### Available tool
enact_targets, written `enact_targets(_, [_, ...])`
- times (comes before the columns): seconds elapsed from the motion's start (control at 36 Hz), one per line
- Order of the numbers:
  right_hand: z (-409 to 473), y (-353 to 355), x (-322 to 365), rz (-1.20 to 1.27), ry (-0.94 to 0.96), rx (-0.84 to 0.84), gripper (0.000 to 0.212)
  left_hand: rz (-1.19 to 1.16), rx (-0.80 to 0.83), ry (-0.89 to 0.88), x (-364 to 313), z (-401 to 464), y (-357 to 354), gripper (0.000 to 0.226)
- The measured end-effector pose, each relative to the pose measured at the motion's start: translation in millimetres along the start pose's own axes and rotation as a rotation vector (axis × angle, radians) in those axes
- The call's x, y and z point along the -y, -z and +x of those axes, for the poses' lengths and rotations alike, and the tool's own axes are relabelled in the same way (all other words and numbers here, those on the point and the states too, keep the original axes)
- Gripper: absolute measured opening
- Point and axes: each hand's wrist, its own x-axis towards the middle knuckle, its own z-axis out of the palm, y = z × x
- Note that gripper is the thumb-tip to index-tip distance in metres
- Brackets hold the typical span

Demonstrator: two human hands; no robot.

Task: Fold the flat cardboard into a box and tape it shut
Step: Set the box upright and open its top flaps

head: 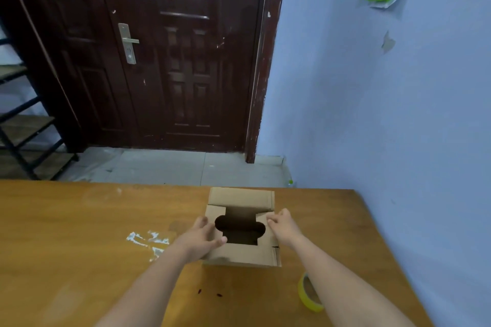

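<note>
A wooden table [79, 233] carries a small cardboard box [240, 255], standing upright near its middle with the top flaps partly folded in and a dark gap between them. The left hand [203, 237] presses flat, fingers straight, on the left flap; the right hand [283, 223] pinches the right flap's edge. A yellow tape roll [305, 293] lies beside the right forearm.

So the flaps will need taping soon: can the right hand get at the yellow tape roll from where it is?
Probably yes. The tape roll lies on the table just beside the right forearm, nothing covering it; the right hand would only have to let go of the box.
</note>
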Motion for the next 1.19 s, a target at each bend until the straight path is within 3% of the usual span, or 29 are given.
enact_targets(0.11, [2.2,-1.8,-2.2,0.02,0.008,-0.04,0.036,-0.027,0.104,-0.062,10.2,-10.6,4.9,0.1])
enact_targets(0.28, [6.1,0.8,2.9,0.016,0.007,-0.092,0.032,0.432,0.096,-0.166,17.0,-16.6,2.2,0.111])
enact_targets(0.39, [11.6,3.6,9.3,0.054,-0.032,-0.106,0.032,0.486,-0.017,-0.197,19.4,-11.9,-8.2,0.089])
enact_targets(0.47, [17.1,4.2,16.5,0.14,-0.055,-0.116,0.047,0.444,-0.06,-0.209,18.5,-8.4,-9.9,0.072])
enact_targets(0.56, [23.0,6.5,22.5,0.295,-0.108,-0.108,0.065,0.342,-0.1,-0.192,12.5,-6.3,-6.6,0.057])
enact_targets(0.67, [31.7,10.4,25.4,0.455,-0.101,-0.026,0.068,0.169,-0.185,-0.095,1.7,-3.8,0.4,0.037])
enact_targets(0.78, [34.2,14.8,30.1,0.577,-0.049,-0.098,0.056,0.016,-0.263,-0.011,-6.1,5.2,1.3,0.051])
enact_targets(0.92, [27.5,18.9,21.5,0.488,-0.019,-0.108,0.047,-0.164,-0.354,0.081,-12.6,16.5,-7.6,0.064])
enact_targets(1.06, [15.5,16.2,8.3,0.264,0.043,-0.047,0.039,-0.018,-0.423,0.131,-13.9,26.9,-16.9,0.1])
enact_targets(1.11, [13.0,12.6,3.5,0.201,0.072,-0.027,0.027,0.0,-0.438,0.132,-14.8,28.7,-18.3,0.111])
enact_targets(1.19, [11.8,4.8,-2.9,0.086,0.109,-0.005,0.009,0.113,-0.363,0.088,-12.8,34.5,-21.7,0.097])
